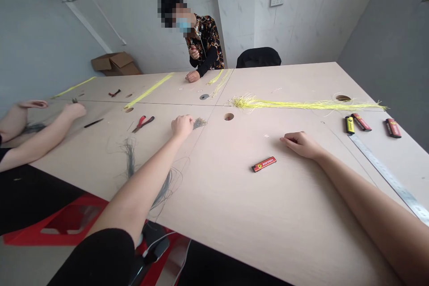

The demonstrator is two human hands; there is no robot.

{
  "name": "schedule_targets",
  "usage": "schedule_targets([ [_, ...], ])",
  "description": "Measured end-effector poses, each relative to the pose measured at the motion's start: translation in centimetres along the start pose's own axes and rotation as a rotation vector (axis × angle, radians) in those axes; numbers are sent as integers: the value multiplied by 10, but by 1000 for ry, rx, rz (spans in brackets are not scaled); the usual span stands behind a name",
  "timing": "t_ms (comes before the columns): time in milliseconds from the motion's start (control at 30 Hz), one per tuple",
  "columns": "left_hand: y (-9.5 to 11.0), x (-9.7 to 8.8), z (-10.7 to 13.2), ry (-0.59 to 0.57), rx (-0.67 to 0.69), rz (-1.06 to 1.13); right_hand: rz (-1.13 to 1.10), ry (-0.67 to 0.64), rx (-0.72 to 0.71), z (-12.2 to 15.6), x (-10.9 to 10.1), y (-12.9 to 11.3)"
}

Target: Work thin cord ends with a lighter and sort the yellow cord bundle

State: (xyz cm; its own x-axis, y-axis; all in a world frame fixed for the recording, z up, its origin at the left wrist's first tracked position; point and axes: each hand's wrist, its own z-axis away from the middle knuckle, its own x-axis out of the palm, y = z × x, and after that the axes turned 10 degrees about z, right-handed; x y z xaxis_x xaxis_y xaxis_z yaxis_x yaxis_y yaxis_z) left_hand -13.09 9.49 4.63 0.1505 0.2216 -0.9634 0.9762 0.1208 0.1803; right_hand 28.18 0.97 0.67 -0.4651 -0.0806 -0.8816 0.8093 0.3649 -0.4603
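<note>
My left hand (182, 126) lies on the pale wood-grain table (214, 196) and is closed on a small bundle of thin grey wires (200, 123), whose tips stick out past my fingers. Longer loose grey wires (130, 158) trail on the table behind my left forearm. My right hand (298, 144) rests on the tabletop with its fingers loosely curled, holding nothing I can see. The nearest thing to it is a red Ferrari-branded lighter (263, 164), lying apart from it.
A long yellow wire bundle (301, 105) lies across the table. Red-handled pliers (143, 124), a steel ruler (390, 178) and several lighters lie nearby. The table has round holes. A co-worker's arms (43, 132) enter from the left, and another person sits opposite.
</note>
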Motion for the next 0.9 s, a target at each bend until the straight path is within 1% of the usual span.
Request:
schedule_targets([
  [67,0,-2,-3,4,-11,4,2,4,-4,0,0,-1],
  [167,2,-7,-7,110,30,19,3,11,1,-1,0,-1],
  [233,5,-10,-11,137,57,11,6,6,8,-1,1,0],
  [300,7,-14,-14,84,58,-10,8,-1,11,-1,1,0],
  [400,8,-16,-16,-6,2,13,9,-2,13,-1,2,1],
  [467,7,-14,-14,-70,-41,47,15,-4,6,-1,3,1],
  [533,5,-11,-11,-120,-57,55,28,-6,-4,-1,4,1],
  [700,1,-3,-7,-151,-32,-23,44,2,-20,-2,4,0],
  [800,0,-3,-7,-150,-1,-85,48,1,-20,-2,4,0],
  [900,2,-6,-5,-150,15,-87,56,-2,-15,-1,4,-1],
])
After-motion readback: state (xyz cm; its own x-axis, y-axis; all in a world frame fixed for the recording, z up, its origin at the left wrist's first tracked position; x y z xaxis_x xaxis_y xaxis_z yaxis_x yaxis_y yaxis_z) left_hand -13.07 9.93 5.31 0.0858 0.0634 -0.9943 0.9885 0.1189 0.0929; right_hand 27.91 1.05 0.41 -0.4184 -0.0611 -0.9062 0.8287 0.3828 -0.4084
